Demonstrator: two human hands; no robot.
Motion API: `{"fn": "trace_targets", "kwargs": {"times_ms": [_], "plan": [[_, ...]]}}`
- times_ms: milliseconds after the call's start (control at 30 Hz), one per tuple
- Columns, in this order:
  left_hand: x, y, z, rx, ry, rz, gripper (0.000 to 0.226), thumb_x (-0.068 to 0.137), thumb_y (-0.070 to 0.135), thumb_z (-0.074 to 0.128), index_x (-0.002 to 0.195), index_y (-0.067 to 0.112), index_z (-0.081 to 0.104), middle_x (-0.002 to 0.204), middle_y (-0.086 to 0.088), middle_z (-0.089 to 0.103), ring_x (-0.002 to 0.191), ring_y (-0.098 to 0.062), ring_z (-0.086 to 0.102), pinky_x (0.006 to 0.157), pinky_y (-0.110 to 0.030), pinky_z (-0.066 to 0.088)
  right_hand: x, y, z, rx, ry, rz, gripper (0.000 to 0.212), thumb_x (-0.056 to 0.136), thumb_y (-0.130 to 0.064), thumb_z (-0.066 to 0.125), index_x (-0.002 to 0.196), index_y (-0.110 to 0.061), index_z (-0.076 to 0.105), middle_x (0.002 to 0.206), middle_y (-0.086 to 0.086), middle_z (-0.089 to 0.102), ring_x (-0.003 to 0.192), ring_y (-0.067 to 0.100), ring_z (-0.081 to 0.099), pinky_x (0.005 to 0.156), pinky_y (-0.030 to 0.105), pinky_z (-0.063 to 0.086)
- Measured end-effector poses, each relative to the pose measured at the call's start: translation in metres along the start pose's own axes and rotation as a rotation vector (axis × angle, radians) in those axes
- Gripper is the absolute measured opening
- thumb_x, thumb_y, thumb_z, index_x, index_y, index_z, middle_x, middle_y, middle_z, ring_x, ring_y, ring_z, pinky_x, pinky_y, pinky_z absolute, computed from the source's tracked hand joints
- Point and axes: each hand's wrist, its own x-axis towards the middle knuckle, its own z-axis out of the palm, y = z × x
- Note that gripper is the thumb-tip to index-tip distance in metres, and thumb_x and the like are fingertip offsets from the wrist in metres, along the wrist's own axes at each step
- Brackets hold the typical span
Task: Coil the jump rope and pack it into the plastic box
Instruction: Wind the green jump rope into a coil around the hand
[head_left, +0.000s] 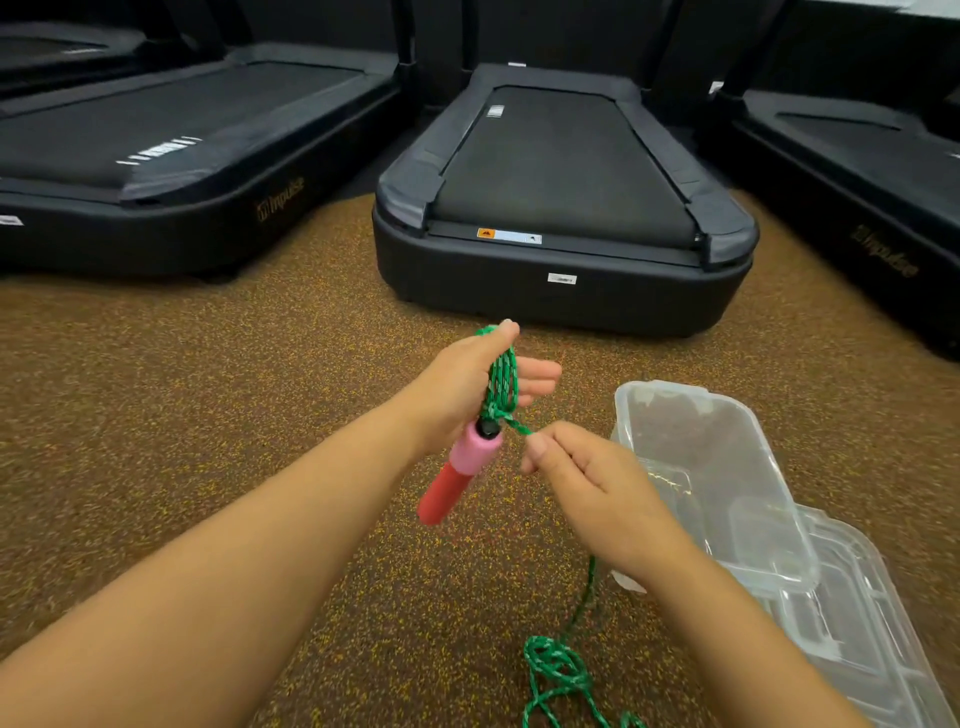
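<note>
My left hand (467, 384) grips the green jump rope (501, 382), with a few loops wound around the palm. The rope's pink and red handle (460, 470) hangs down below that hand. My right hand (576, 478) pinches the rope strand just right of the handle's top. The loose remainder of the rope trails down behind my right wrist to a tangle on the floor (558, 670). The clear plastic box (711, 467) stands open on the floor to the right, and my right hand partly covers its near left side.
A clear lid (841, 613) lies under or against the box at the lower right. Three black treadmills stand ahead: one at centre (563, 208), one left (171, 156), one right (857, 171). The floor is speckled brown rubber (208, 415).
</note>
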Motion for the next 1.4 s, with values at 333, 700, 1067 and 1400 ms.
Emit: {"fn": "trace_targets", "kwargs": {"times_ms": [333, 700, 1067, 1400], "plan": [[-0.006, -0.009, -0.008, 0.284, -0.423, -0.274, 0.087, 0.086, 0.072, 0.013, 0.114, 0.005, 0.061, 0.089, -0.026, 0.070, 0.075, -0.032, 0.069, 0.078, -0.038, 0.053, 0.018, -0.030, -0.051, 0.239, 0.035, -0.052, 0.025, 0.097, -0.021, 0.048, 0.082, -0.014, 0.066, 0.047, -0.023, 0.050, 0.047, -0.003, 0.046, 0.049, 0.007, 0.033], [-0.023, 0.015, -0.005, -0.046, -0.532, -0.129, 0.043, 0.092, 0.038, 0.040, 0.082, 0.011, 0.072, 0.039, 0.005, 0.047, 0.031, -0.007, 0.042, 0.038, -0.018, 0.037, 0.024, 0.011, -0.020, 0.243, 0.185, 0.132, 0.035, 0.098, -0.038, 0.042, 0.069, -0.026, 0.057, 0.051, -0.020, 0.050, 0.052, -0.001, 0.041, 0.060, 0.026, 0.031], [-0.006, 0.016, -0.010, -0.268, 0.000, 0.010, 0.048, 0.102, 0.041, 0.029, 0.130, 0.011, 0.052, 0.096, -0.007, 0.076, 0.074, -0.014, 0.074, 0.064, -0.021, 0.058, -0.002, 0.010, 0.022, -0.035, 0.034, 0.090, 0.029, 0.097, -0.042, 0.039, 0.077, -0.029, 0.055, 0.052, -0.025, 0.053, 0.048, 0.002, 0.039, 0.054, 0.030, 0.033], [-0.004, 0.010, -0.007, 0.019, -0.053, -0.262, 0.097, 0.085, 0.076, 0.001, 0.146, 0.005, 0.027, 0.119, -0.023, 0.066, 0.109, -0.031, 0.065, 0.084, -0.031, 0.051, 0.000, -0.014, 0.007, -0.015, -0.008, 0.004, 0.035, 0.086, -0.060, 0.036, 0.082, -0.035, 0.060, 0.071, -0.028, 0.063, 0.069, 0.000, 0.059, 0.070, 0.041, 0.052]]}}
